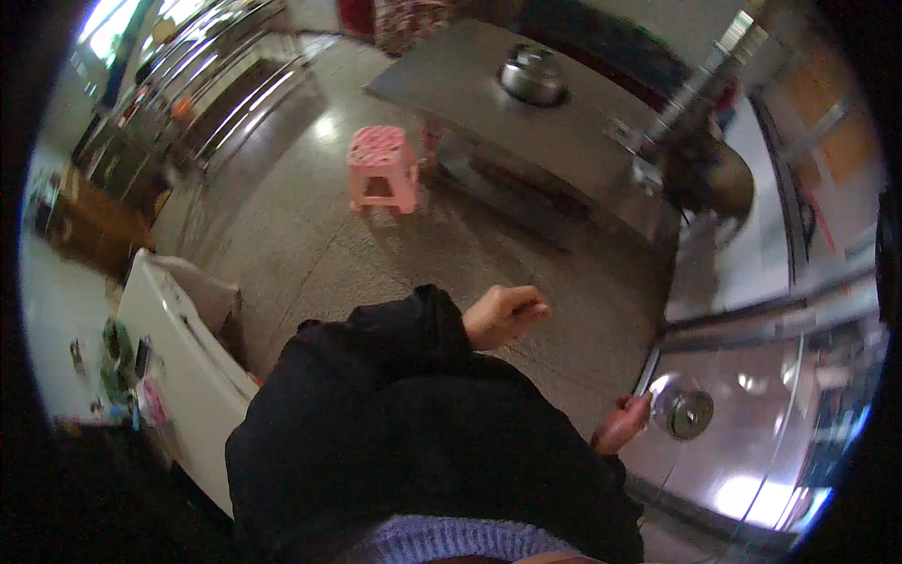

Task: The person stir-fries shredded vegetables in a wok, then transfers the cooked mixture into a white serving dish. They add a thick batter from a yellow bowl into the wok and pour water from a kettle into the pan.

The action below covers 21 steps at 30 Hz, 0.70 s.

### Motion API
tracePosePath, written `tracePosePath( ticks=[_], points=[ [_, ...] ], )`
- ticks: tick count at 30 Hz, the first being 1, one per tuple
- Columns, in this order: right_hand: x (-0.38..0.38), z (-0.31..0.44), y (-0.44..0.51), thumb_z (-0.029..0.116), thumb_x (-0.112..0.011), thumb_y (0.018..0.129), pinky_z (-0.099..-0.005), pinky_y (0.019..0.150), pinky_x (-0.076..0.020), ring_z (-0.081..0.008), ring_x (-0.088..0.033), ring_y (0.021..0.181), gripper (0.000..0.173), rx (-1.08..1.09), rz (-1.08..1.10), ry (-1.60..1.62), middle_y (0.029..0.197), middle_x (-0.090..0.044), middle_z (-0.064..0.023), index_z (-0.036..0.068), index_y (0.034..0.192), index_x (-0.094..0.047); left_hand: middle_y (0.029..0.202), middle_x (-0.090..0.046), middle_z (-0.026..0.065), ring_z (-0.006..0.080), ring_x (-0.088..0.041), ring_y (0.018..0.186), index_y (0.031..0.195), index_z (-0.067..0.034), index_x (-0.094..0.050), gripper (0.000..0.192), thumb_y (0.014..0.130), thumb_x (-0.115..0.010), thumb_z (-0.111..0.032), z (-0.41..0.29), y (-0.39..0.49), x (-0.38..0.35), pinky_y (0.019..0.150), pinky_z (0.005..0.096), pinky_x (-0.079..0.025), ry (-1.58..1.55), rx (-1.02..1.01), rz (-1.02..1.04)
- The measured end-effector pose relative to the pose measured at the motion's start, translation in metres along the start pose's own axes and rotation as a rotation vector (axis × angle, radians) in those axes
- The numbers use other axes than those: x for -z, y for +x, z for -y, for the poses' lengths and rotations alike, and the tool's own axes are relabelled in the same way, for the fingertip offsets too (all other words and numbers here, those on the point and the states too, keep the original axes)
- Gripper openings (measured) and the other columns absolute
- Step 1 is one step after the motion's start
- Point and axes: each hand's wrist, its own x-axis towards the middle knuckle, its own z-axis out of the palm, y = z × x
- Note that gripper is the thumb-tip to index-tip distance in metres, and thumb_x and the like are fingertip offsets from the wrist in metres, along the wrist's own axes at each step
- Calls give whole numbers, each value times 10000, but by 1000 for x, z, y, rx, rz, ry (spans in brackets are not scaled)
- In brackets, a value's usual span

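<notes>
My left hand (506,317) hangs in front of my black jacket (394,423), above the floor. Its fingers are curled in, and nothing shows in them. Off to the right, my right hand (624,424) is beside the edge of a shiny metal counter (733,451). Its fingertips meet the outline of a round, shiny metal vessel or lid (690,414) there. Blur hides whether they grip it or only pass in front of it.
A pink plastic stool (382,169) stands on the floor (310,247) ahead. Behind it is a metal table (451,70) bearing a round metal pot (532,76). A white cabinet or chest (183,352) is at left. A metal post (705,77) rises at right.
</notes>
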Motion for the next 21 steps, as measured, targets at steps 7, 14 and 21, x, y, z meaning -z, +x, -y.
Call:
tracePosePath(
  ticks=[7,14,21],
  points=[
    [-274,11,-13,346,-523,962,-333,636,-416,-158,-506,649,372,-318,719,73,667,-476,-30,85,702,-466,649,-567,56,96,-477,567,905,16,-633,249,950,-587,-224,16,-73,154,524,262,-405,135,13,-737],
    [-559,-28,-91,319,-532,960,-304,606,-456,-143,-553,613,366,-375,1219,-160,601,-480,-14,85,682,-483,604,-488,-11,67,-422,521,774,-28,-576,373,999,-490,-313,51,-67,354,476,243,-331,-164,-14,-1201],
    [-826,-43,-194,315,-533,960,-282,567,-458,-125,-554,574,321,-509,1574,-228,653,-611,-47,37,816,-603,591,-440,-13,57,-357,495,770,-74,-515,404,1006,-431,-391,21,-79,556,462,224,-276,27,-83,-1596]
  ],
)
